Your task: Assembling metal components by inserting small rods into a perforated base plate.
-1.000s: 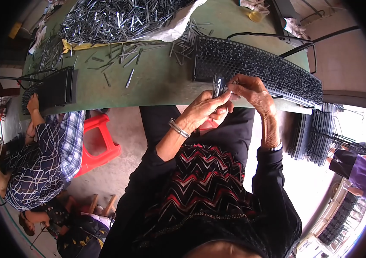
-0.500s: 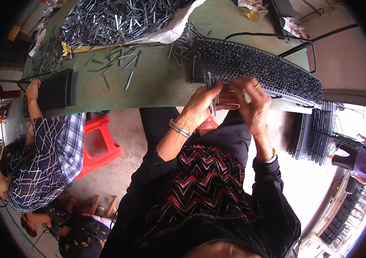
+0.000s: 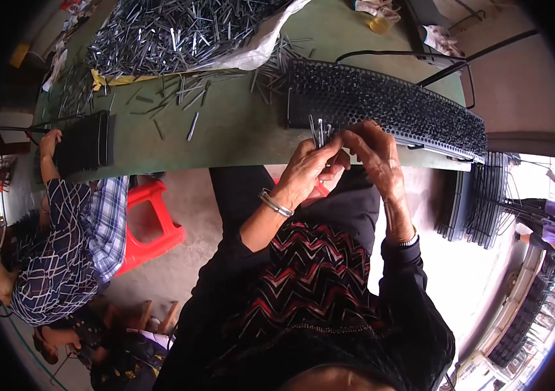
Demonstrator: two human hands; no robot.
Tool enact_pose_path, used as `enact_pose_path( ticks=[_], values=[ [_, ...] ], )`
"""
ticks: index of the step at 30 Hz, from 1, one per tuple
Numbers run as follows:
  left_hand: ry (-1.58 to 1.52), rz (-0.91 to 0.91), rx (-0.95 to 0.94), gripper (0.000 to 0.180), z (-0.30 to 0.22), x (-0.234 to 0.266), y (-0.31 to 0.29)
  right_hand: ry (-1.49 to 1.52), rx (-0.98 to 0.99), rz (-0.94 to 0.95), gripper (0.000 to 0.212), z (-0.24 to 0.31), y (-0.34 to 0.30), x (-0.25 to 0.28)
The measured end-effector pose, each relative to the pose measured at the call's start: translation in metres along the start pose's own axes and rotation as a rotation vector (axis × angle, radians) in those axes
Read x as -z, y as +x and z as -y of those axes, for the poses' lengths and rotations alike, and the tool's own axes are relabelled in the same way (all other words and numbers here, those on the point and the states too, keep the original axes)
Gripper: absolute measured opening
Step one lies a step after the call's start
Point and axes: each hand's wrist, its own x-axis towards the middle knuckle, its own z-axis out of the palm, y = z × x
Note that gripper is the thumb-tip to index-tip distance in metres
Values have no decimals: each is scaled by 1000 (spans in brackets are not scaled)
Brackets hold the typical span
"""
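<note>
Several slim grey metal rods (image 3: 320, 130) stand up out of my left hand (image 3: 310, 171), whose fingers are closed round them in front of the table edge. My right hand (image 3: 380, 161) meets it at the fingertips, fingers bent and pinched together. What the right fingertips hold, if anything, is hidden. Just beyond both hands lies a long black perforated panel (image 3: 310, 107) on the table. Small dark pieces fill many of its holes toward the right, while holes at its left end look bare.
A large heap of similar metal rods (image 3: 179, 32) lies on a white sack (image 3: 267, 39) on the green table (image 3: 238, 140), with loose ones scattered around. Black frames (image 3: 476, 202) stand at the right. At left, a co-worker's hand (image 3: 49, 142) touches another dark panel (image 3: 85, 140) near a red stool (image 3: 172, 228).
My right hand has come in against the left fingertips, its fingers drawn together. The rods in my left hand have tilted and fanned slightly. The person at far right has shifted.
</note>
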Motion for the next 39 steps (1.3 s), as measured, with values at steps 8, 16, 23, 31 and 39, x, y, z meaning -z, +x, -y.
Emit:
enact_pose_path(
  ticks=[8,16,23,31,39],
  values=[
    [59,-15,-9,39,8,1,-4,189,-164,80,16,4,-1,-1],
    [116,-67,-128,34,8,0,-6,135,-186,100,19,2,1,-3],
    [76,-89,-102,35,7,5,-6,151,-184,147,14,9,9,1],
    [16,-130,27,34,1,11,5,-72,125,-389,6,12,38,1],
    [-165,-134,109,28,18,23,7,-323,249,-486,5,-7,48,-3]
  ],
)
